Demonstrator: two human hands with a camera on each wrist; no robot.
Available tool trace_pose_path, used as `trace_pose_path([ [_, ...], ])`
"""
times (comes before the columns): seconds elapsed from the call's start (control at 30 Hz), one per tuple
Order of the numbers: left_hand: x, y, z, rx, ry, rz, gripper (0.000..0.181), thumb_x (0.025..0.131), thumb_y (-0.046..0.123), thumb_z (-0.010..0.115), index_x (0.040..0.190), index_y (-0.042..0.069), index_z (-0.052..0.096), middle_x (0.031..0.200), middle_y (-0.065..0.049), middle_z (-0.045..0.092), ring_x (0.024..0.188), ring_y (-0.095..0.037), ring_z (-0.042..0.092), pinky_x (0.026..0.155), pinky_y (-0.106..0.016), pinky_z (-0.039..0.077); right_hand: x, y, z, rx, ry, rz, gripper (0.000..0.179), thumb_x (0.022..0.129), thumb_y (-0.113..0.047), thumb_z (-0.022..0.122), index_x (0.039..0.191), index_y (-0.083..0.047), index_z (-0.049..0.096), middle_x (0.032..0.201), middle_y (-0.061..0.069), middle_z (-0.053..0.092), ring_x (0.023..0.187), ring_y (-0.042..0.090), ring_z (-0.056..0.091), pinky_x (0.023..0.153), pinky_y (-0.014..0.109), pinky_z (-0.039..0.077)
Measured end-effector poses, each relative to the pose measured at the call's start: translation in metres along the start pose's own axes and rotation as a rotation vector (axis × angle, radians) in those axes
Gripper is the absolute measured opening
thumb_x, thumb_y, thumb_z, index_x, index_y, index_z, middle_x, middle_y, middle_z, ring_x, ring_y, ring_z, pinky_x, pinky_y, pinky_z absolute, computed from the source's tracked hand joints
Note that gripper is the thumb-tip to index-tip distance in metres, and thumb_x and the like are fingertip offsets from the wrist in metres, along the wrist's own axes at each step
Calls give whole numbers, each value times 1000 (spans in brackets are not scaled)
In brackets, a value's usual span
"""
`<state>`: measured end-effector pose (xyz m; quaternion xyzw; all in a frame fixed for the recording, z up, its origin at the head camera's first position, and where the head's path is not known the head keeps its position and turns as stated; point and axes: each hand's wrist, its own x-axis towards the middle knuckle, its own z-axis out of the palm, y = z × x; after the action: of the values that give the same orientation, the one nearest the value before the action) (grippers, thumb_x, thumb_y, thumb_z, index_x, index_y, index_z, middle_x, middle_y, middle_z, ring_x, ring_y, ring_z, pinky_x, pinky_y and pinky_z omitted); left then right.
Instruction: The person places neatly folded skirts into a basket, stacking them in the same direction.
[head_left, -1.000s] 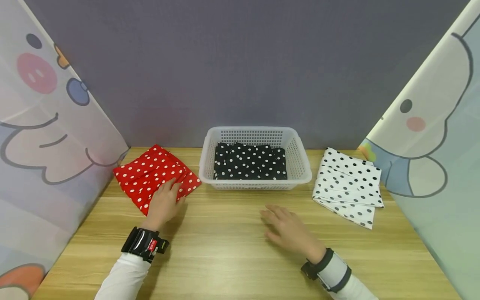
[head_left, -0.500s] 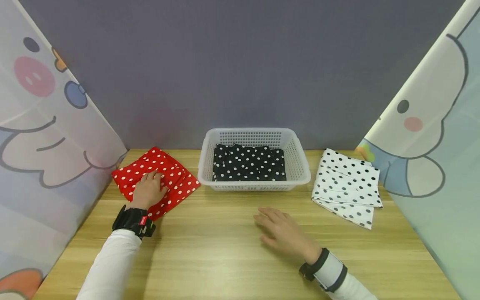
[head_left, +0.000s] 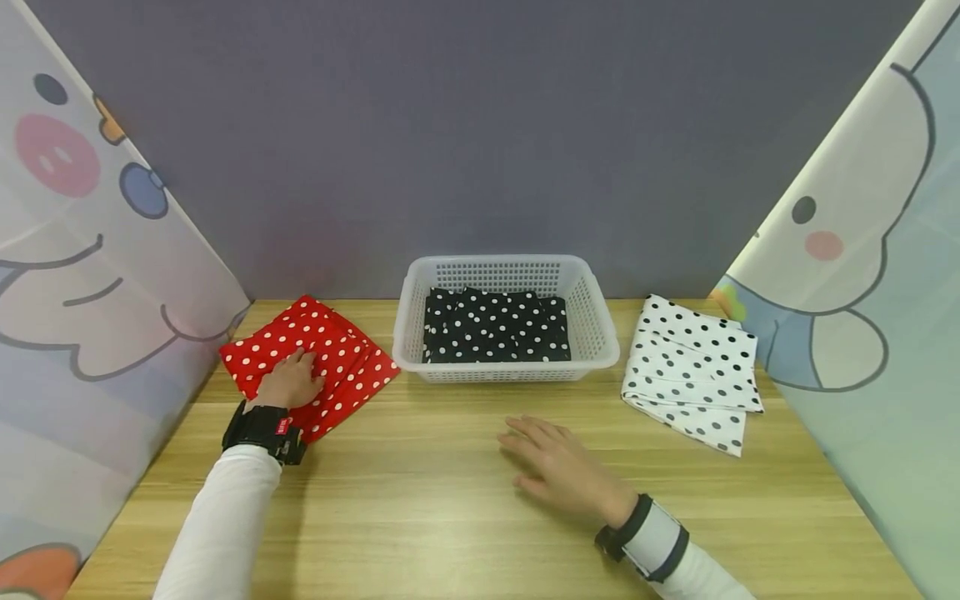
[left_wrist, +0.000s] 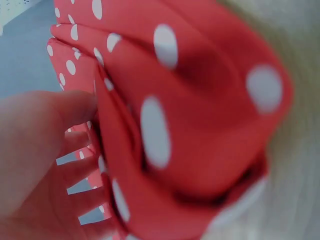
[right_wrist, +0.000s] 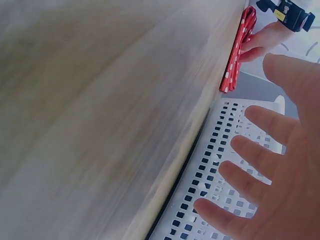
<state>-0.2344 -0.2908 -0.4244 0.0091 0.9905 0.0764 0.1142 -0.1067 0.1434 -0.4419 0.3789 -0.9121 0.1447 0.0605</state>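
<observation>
In the head view my left hand (head_left: 287, 382) rests on the red cloth (head_left: 352, 367) with white dots, folded flat at the left. The left wrist view shows its thumb (left_wrist: 75, 107) touching a raised fold of the red cloth (left_wrist: 190, 135), fingers spread against it. Their tips are hidden by the cloth. My right hand (head_left: 558, 467) hovers low over the table, in front of the basket, holding nothing. Its fingers (right_wrist: 260, 152) are spread apart in the right wrist view. Folded black cloth (head_left: 498, 329) with white dots lies inside the white plastic basket (head_left: 517, 372).
A folded white cloth (head_left: 690, 367) with black dots lies on the right of the wooden table (head_left: 420, 500). Behind the basket rises a grey partition (head_left: 480, 142). Panels with cartoon prints (head_left: 97, 333) flank both sides.
My left hand has moved farther over the red cloth and come down on it, then shifted slightly back. The right hand has drifted a little left, still spread.
</observation>
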Motion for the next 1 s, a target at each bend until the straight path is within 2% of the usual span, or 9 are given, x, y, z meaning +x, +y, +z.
trace_pose_path([
  [0.1,-3,-1,0,-4,11,15,68,83,26,61,134,-9,33,135,-35,29,119,-52,33,91,-66,34,1,1,0,-11,7,-3,59,82,-38,63,134,-15,47,143,10,39,128,32,39,100,53,35],
  [0.2,-7,0,-3,-14,-5,43,66,84,28,61,133,-8,36,132,-34,34,115,-51,38,90,-65,36,2,0,-2,-9,-2,5,58,83,-38,63,134,-16,46,143,10,38,128,32,39,100,53,34],
  [0.4,-20,6,-7,-3,-27,82,57,88,27,56,130,-8,42,128,-34,39,113,-49,41,88,-62,40,6,-5,-2,5,-26,10,57,85,-37,61,135,-16,46,143,11,38,129,33,38,101,54,33],
  [0.6,-38,14,1,64,22,134,47,87,22,58,126,-4,50,122,-30,48,107,-45,49,85,-57,45,12,-8,0,7,-22,-3,54,86,-36,60,135,-16,46,142,10,40,128,33,39,99,55,34],
  [0.8,-58,26,7,118,72,194,45,81,19,65,121,1,56,113,-25,55,95,-37,55,77,-51,50,17,-11,2,-2,-9,-11,53,85,-36,61,133,-16,47,140,9,42,127,31,40,98,54,36],
  [1.0,-75,35,13,144,121,244,44,78,19,69,117,2,59,109,-22,59,91,-34,59,73,-46,53,22,-16,3,-18,-21,-23,54,86,-38,59,133,-16,47,140,9,41,127,30,40,98,53,36],
])
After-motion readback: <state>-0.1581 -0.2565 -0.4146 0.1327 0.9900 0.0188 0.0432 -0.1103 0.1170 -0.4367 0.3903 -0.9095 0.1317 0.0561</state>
